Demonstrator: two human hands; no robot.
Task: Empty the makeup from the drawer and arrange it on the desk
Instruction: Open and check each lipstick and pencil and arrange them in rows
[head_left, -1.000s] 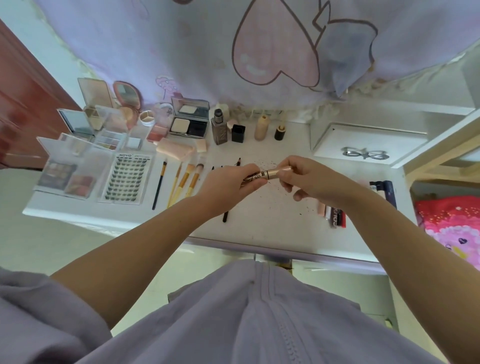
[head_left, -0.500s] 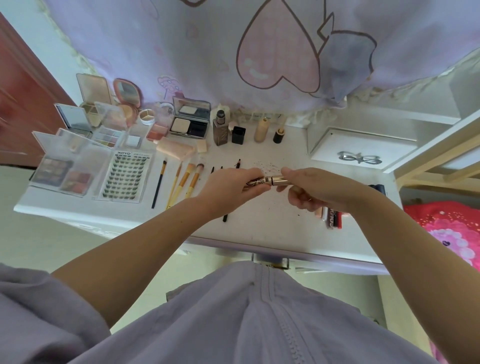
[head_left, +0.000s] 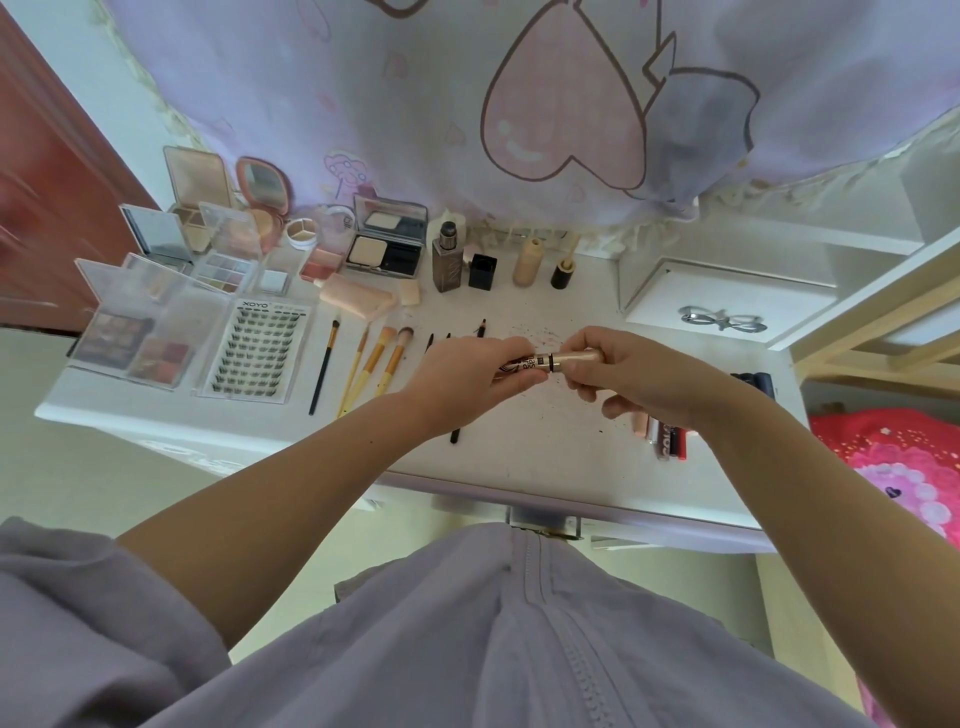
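Both hands hold one gold mascara tube (head_left: 553, 360) level above the middle of the white desk (head_left: 540, 447). My left hand (head_left: 467, 371) grips its patterned end, and my right hand (head_left: 631, 374) grips the plain gold cap end. Laid out on the desk are several brushes (head_left: 371, 366), a lash tray (head_left: 257, 345), clear eyeshadow palettes (head_left: 140, 332), open compacts (head_left: 387, 241), foundation bottles (head_left: 448, 257) and a few lip tubes (head_left: 665, 439) by my right wrist.
A white drawer unit with a silver bow handle (head_left: 722, 318) stands at the back right. A heart-print curtain (head_left: 519, 104) hangs behind the desk. A red bedcover (head_left: 893, 457) lies to the right. Dark specks dot the desk's middle.
Both hands stay on the mascara tube; my right hand has shifted its fingers along the cap end. The camera has tilted slightly.
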